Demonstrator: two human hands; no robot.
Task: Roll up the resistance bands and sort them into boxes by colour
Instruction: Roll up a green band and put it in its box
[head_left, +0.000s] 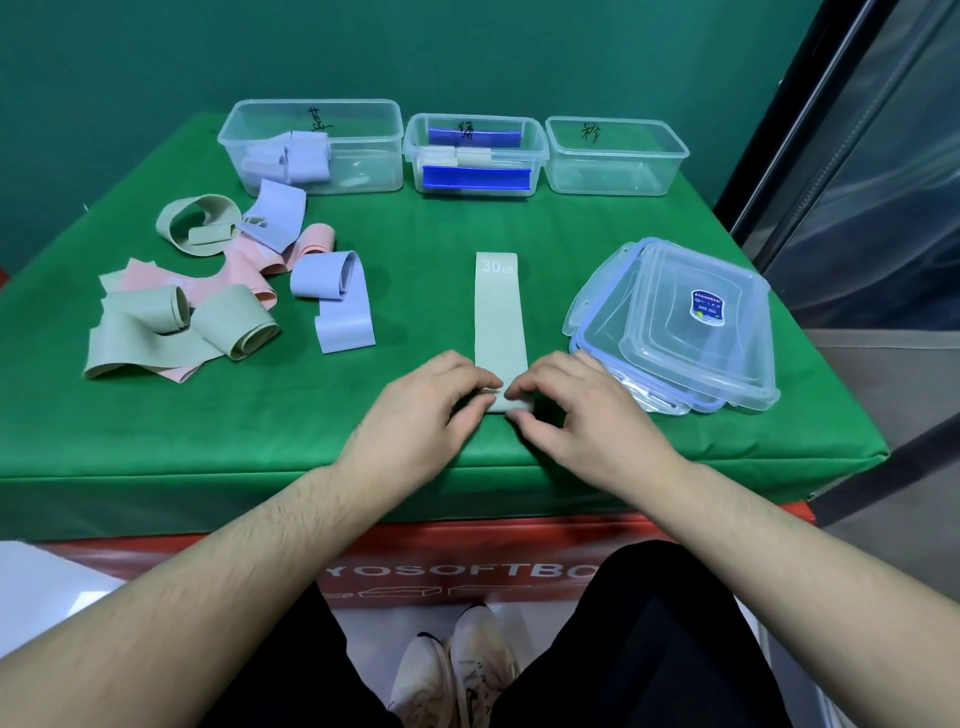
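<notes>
Both hands meet at the near edge of a green-covered table (363, 441). Left hand (415, 410) and right hand (582, 410) each pinch the near end of a pale green resistance band (500, 317) with curled fingertips, where that end is folded over into the start of a roll. From there this band lies flat and straight, running away from the person, with "30 LB" printed at its far end.

Right of the band, just beside the right hand, sits a stack of clear plastic lids (691, 322) with blue rims.

Left of the band, a loose heap of unrolled bands (208, 291) spreads out: pale green ones nearest, pink ones in the middle, lilac-blue ones toward the centre and rear.

Along the far edge stand three clear boxes, each with a handwritten label. The left box (363, 171) holds several rolled lilac-blue bands. The middle box (535, 156) holds a couple of rolled pale green bands, and its blue clips show through the sides. The right box (670, 166) shows nothing inside it.

A dark green wall (467, 52) rises behind.
</notes>
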